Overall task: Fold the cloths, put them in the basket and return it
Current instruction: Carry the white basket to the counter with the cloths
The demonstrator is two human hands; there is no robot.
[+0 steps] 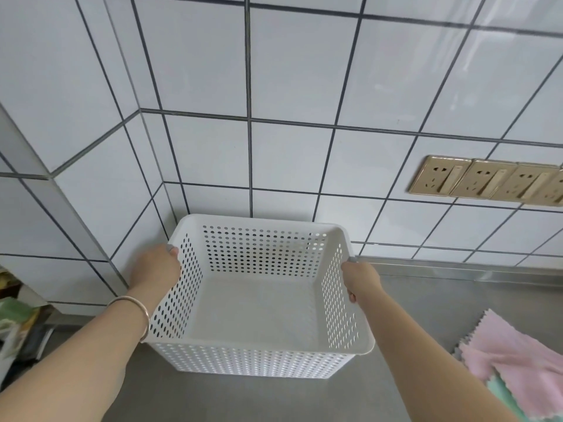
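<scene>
White perforated basket [259,303] is held by both hands near the tiled wall corner: left hand [155,268] grip is curled over the left rim, right hand [361,278] grip over the right rim. Pink cloth [515,357] and green cloth [502,394] are piled unfolded on the tabletop [426,303], right of basket.

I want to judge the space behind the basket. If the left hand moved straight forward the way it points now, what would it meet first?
Probably the tiled wall at the corner. The left hand grips the basket rim and points away from the person; nothing shows between, though depth is uncertain.
</scene>
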